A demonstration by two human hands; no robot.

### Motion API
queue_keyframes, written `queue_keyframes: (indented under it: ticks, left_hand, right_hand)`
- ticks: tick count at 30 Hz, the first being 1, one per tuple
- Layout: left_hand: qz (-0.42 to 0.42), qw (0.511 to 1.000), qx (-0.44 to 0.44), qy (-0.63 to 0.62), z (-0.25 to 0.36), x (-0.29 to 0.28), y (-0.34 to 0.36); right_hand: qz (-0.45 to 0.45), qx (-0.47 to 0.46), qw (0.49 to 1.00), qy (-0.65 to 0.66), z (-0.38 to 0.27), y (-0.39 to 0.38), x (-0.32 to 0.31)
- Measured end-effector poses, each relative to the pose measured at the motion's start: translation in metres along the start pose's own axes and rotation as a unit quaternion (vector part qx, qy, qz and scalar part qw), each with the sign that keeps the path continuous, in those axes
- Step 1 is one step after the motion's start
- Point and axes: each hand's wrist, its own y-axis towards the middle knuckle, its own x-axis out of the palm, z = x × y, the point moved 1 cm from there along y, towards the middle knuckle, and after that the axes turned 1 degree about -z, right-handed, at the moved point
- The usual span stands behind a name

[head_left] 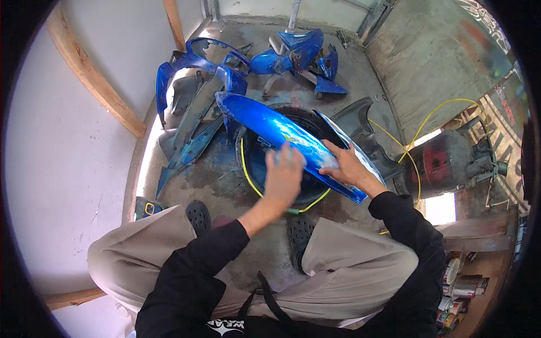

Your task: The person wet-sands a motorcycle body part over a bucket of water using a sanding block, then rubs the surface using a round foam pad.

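Over a black tub (280, 109) I hold a long, curved, glossy blue motorcycle fender (259, 121) at a slant. My right hand (350, 168) grips its lower right part, thumb on top near a whitish scuffed or foamy patch. My left hand (283, 176) is closed against the fender's near side, smeared by motion. Something pale bluish shows at its fingertips, too blurred to name. Behind the right hand, another blue-and-white panel (338, 128) leans on the tub's rim. The dark inside of the tub is partly hidden by the fender.
Blue fairings (194, 63) and a blue body panel assembly (298, 53) lie on the concrete floor beyond. Long dark panels (194, 141) rest at left. A yellow hose (416, 152) runs to the tub from a black-and-red tank (437, 160). A shelf with cans (465, 287) stands at right.
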Motion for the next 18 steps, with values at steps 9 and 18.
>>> queue_keyframes:
  ticks: [9, 18]
  left_hand:
    - [0.001, 0.992, -0.113, 0.057, -0.069, -0.027, 0.022]
    - [-0.028, 0.999, 0.009, -0.043, 0.019, -0.015, 0.000]
  right_hand:
    - [0.001, 0.000, 1.000, 0.000, -0.011, -0.001, -0.006]
    - [0.032, -0.032, 0.999, -0.005, 0.006, -0.002, 0.004]
